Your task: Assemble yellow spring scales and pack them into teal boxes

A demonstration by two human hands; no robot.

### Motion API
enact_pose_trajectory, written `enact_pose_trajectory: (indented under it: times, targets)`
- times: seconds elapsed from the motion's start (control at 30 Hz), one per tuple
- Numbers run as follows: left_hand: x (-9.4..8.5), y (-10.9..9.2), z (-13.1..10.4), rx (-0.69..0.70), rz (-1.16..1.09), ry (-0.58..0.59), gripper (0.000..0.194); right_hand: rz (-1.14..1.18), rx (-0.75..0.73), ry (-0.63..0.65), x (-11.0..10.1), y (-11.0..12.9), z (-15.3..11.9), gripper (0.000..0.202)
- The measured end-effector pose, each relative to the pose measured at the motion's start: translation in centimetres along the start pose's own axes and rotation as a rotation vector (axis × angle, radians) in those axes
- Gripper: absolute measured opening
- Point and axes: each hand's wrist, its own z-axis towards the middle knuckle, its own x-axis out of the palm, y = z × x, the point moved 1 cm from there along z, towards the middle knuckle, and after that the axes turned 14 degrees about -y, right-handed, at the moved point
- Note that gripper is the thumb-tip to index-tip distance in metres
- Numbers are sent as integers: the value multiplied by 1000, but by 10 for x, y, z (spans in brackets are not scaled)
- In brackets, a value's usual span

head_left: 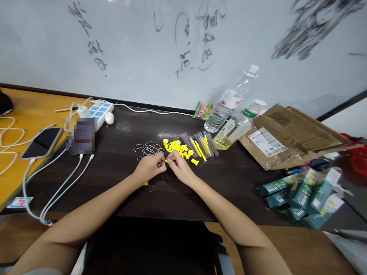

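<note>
My left hand (149,168) and my right hand (180,167) meet over the dark table (200,202), fingers pinched. Between the left fingertips is a thin dark metal piece, probably a hook, with a bit of yellow. A small yellow piece (166,160) shows at the right fingertips. Just behind the hands lie metal hooks (147,148) and a pile of yellow plastic parts (177,146). One yellow spool-like part (195,162) rests right of my right hand. Clear sleeves with yellow sticks (205,145) lie behind it. A finished-looking hook (151,187) with yellow sits below my left wrist.
Two bottles (225,109) (237,128) and a snack packet (203,110) stand near the whiteboard. A cardboard parcel (295,133) and green boxes (304,194) are at right. Phones (42,143), cables and a power strip (101,110) occupy the left.
</note>
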Motion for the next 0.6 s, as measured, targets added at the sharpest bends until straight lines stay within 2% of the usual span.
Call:
enact_pose_trajectory:
  times: [0.27,0.43,0.6]
  targets:
    - [1,3,-1,63,99,-5,2,40,21,41,0,-1,0,9]
    - [1,6,-2,216,213,-52,8,44,32,42,1,-3,-2,11]
    - [4,11,-2,245,217,-61,6,157,121,64,2,-4,0,16]
